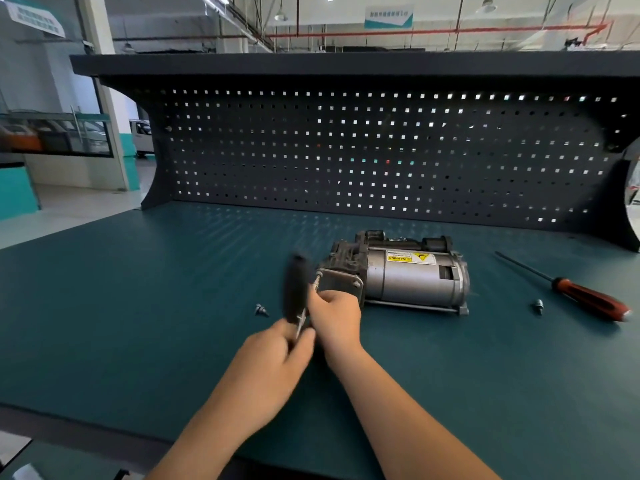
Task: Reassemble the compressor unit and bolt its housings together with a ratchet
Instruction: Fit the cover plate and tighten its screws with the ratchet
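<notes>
Left grip is clasping the blurred ratchet for swinging; right grip is pinching its drive end, apparently steadying it against the compressor cover.

The compressor lies on its side on the green worktop, with a pegboard behind it. The left hand grips a ratchet — its black handle blurred, pointing up. The right hand curls its fingers round a short silver shaft at the corner of the end plate. A loose bolt lies to the left — a screwdriver and a small fitting lie to the right.
</notes>
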Motion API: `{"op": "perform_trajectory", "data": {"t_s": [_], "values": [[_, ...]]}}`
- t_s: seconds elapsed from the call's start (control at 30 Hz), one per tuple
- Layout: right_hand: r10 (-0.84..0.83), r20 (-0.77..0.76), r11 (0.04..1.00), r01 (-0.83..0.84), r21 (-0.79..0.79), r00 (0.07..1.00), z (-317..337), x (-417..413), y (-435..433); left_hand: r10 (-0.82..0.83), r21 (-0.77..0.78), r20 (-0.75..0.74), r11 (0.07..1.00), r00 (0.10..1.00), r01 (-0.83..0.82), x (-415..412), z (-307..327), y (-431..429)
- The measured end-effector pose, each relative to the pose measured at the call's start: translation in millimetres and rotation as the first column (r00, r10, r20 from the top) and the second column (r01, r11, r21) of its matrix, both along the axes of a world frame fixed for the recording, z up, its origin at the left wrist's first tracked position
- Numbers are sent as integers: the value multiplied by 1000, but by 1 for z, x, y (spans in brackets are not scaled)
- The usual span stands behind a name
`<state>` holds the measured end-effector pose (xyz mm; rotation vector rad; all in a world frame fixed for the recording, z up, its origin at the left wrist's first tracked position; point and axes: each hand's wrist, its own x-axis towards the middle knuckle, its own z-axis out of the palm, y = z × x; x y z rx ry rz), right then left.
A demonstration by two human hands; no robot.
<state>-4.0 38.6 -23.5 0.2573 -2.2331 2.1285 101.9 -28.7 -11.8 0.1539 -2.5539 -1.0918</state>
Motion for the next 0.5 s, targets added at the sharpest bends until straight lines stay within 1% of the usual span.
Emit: {"op": "perform_trajectory", "data": {"t_s": [0.03, 0.07, 0.1, 0.13, 0.17, 0.2, 0.23, 0.27, 0.3, 0.33, 0.37, 0.4, 0.43, 0.47, 0.5], "values": [[13, 14, 1000, -12, -28, 1000, 0, -1, -1, 25, -161, -15, 987, 1000, -27, -1, -3, 3], [30, 41, 998, -27, -62, 999, 0, -1, -2, 29, -231, -36, 972, 999, -37, -1, -7, 5], [45, 67, 995, -38, -92, 997, 0, -1, -1, 18, -234, -48, 972, 999, -29, -1, -11, 6], [58, 91, 992, -47, -120, 994, -1, -2, 0, -3, -184, -53, 983, 999, -7, -2, -14, 8], [72, 111, 987, -55, -150, 991, -1, -3, 2, -27, -67, -60, 997, 998, 23, -2, -15, 8], [94, 136, 981, -68, -183, 986, 0, -2, 3, -47, 114, -70, 992, 996, 55, -2, -14, 9], [126, 167, 971, -86, -224, 978, 1, -2, 3, -53, 342, -83, 937, 995, 79, -1, -12, 9], [163, 202, 957, -104, -272, 966, 3, 0, 3, -45, 576, -80, 814, 996, 83, 0, -10, 9], [201, 235, 941, -120, -317, 951, 4, 0, 3, -49, 778, -56, 624, 997, 74, 0, -7, 9], [235, 258, 927, -136, -349, 937, 6, 1, 3, -65, 912, -40, 405, 997, 63, 0, -4, 7], [266, 267, 918, -158, -364, 926, 7, 1, 2, -83, 976, -37, 210, 996, 54, 1, -1, 6], [293, 272, 910, -181, -372, 917, 7, 2, 3, -94, 996, -40, 82, 995, 47, 2, 1, 3], [314, 272, 906, -202, -371, 909, 7, 1, 3, -97, 998, -39, 42, 995, 43, 3, 2, 1], [321, 274, 911, -216, -352, 907, 8, 2, 3, -94, 996, -33, 81, 995, 41, 2, 2, 0], [307, 275, 925, -218, -312, 911, 8, 2, 4, -83, 982, -25, 182, 996, 40, 2, 2, -1]]}}
